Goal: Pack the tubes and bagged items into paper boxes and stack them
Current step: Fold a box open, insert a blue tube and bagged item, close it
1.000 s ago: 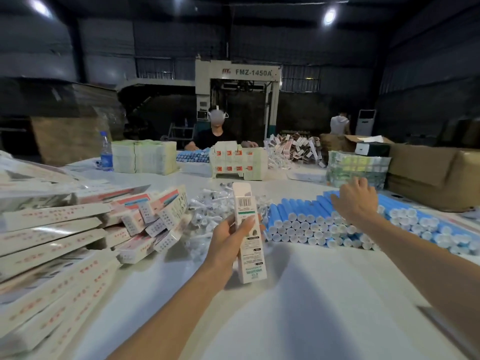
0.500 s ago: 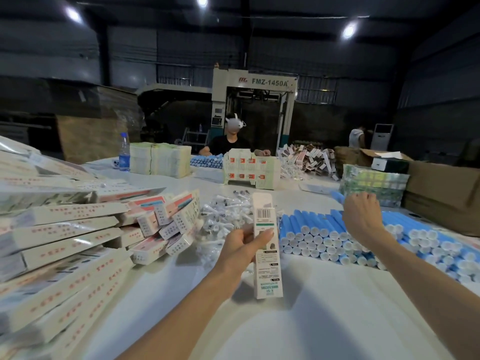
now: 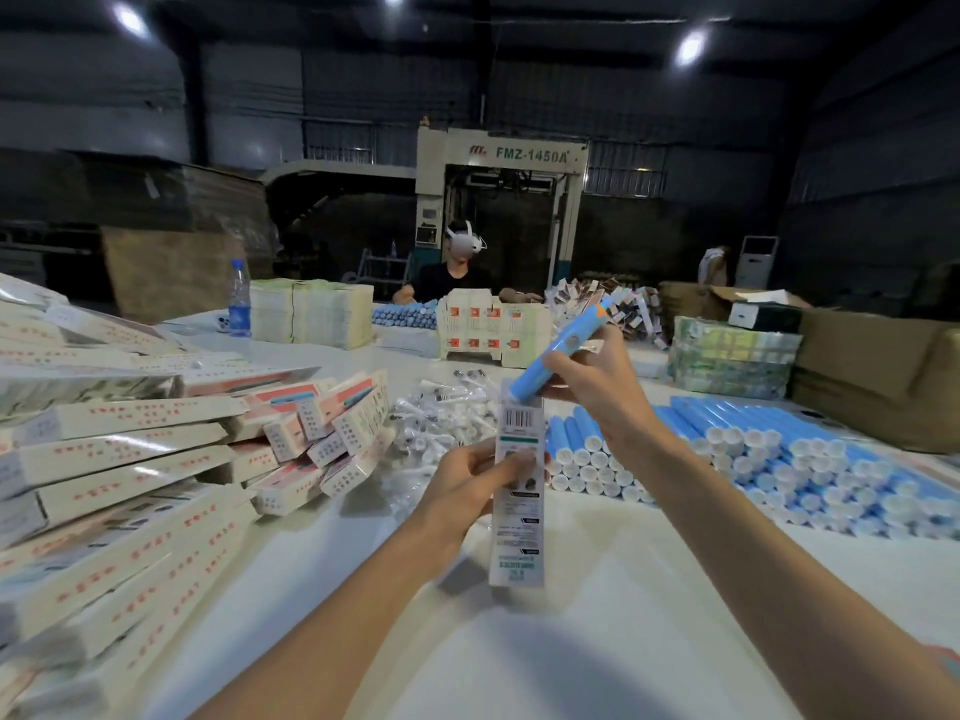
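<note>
In the head view, the left hand (image 3: 467, 493) has its fingers and thumb curled round the middle of a white paper box (image 3: 517, 537) that stands upright on the table (image 3: 571, 641). Right above that grip, the right hand (image 3: 597, 392) pinches a blue tube (image 3: 561, 353), which is tilted with its lower end at the box's top. Just right of the right wrist lie rows of blue tubes (image 3: 779, 459), beyond the left hand is a heap of clear bagged items (image 3: 447, 418), and further to its left are stacks of flat boxes (image 3: 130, 459).
</note>
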Available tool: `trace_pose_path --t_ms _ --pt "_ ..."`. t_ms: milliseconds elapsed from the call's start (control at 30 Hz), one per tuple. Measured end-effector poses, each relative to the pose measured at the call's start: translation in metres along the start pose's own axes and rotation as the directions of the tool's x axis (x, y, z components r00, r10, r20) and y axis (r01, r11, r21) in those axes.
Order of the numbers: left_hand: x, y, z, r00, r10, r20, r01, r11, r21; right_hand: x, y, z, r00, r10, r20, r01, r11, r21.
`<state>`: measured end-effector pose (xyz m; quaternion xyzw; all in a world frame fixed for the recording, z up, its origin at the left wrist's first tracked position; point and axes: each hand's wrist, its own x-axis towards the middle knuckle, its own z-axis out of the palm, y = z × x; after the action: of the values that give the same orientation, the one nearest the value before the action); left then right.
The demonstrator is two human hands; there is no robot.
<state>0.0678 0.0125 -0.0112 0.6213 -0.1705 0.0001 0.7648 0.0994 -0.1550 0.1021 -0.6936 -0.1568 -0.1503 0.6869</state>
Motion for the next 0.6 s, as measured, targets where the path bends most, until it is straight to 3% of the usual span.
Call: trace_pose_path --t_ms 200,367,600 --pt "-0.002 -0.003 -0.003 1.0 0.024 0.016 -0.026 0.989 0.147 0.005 0.002 -0.016 0.993 0.108 0.051 -0.077 0.906 -0.415" --pt "-0.003 0.0 -0.003 0.998 0.031 0.049 -0.04 0.976 0.214 -0.001 -0.004 -0.014 0.975 0.142 0.172 -0.035 0.859 -0.511" --pt "0.0 0.004 -0.011 0.995 0.041 -0.087 -0.029 0.99 0.135 -0.015 0.025 -0.006 0.956 0.095 0.279 0.077 0.832 -0.55"
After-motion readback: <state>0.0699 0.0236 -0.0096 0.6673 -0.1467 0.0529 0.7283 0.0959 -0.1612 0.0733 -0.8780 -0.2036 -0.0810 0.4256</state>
